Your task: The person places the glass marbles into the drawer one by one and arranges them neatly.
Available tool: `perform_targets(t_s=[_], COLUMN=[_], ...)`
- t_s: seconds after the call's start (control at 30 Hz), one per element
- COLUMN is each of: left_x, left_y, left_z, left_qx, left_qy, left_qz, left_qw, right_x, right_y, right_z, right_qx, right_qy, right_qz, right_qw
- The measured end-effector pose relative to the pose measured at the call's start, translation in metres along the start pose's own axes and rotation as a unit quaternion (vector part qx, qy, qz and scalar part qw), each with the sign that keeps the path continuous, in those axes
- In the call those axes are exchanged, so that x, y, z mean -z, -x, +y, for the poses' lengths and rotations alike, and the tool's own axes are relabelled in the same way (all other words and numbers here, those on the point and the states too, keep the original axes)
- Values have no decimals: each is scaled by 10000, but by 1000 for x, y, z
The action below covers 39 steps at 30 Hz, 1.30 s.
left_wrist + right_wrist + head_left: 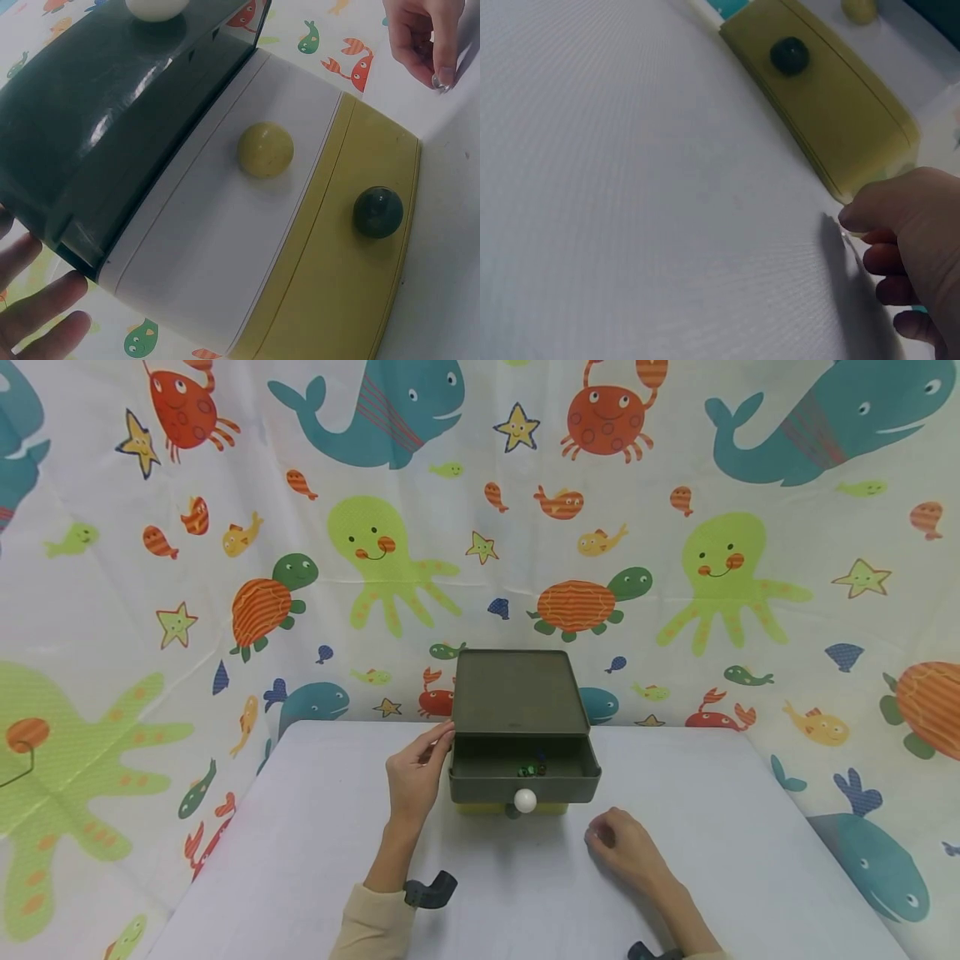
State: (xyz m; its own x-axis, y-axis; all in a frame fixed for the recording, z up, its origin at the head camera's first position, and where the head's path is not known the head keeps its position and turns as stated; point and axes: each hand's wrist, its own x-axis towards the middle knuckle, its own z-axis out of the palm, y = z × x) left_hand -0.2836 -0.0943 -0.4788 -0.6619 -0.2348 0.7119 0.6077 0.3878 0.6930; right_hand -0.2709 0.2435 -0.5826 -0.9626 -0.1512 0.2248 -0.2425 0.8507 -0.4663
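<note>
A small dark green chest (517, 693) stands at the back of the white table (300, 860). Its top drawer (525, 781), with a white knob (525, 800), is pulled out and holds a few small green and blue pieces (531, 769). Below it are a white drawer with a yellow knob (265, 149) and a yellow drawer with a dark green knob (377, 211). My left hand (420, 768) rests against the chest's left side, fingers (37, 300) fairly straight. My right hand (626, 847) lies on the table right of the chest and pinches a small shiny object (439, 80).
A sea-creature patterned cloth (675, 568) hangs behind and to both sides of the table. The table's edges run close to the cloth at left and right. Black wrist-camera mounts (431, 889) sit on both forearms.
</note>
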Motion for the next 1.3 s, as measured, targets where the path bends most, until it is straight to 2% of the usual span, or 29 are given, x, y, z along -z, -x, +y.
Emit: perform_targets(t_s=[0.3, 0.57, 0.77, 1.0, 1.3], left_x=[0, 0, 0, 0, 0], left_y=[0, 0, 0, 0, 0], left_z=[0, -2, -1, 0, 0], left_qx=[30, -59, 20, -9, 111], left_qy=[-55, -45, 34, 100, 18], left_qz=[-24, 11, -1, 10, -54], left_qw=[10000, 10000, 10000, 9999, 9999], right_x=[8, 18, 30, 44, 60], right_y=[0, 0, -1, 0, 3], right_z=[-1, -5, -11, -18, -27], right_qx=[-39, 347, 605, 675, 1121], right_qy=[-184, -145, -124, -85, -105], right_qz=[43, 552, 845, 1082, 1695], right_qw=[9998, 9978, 9945, 9918, 9791])
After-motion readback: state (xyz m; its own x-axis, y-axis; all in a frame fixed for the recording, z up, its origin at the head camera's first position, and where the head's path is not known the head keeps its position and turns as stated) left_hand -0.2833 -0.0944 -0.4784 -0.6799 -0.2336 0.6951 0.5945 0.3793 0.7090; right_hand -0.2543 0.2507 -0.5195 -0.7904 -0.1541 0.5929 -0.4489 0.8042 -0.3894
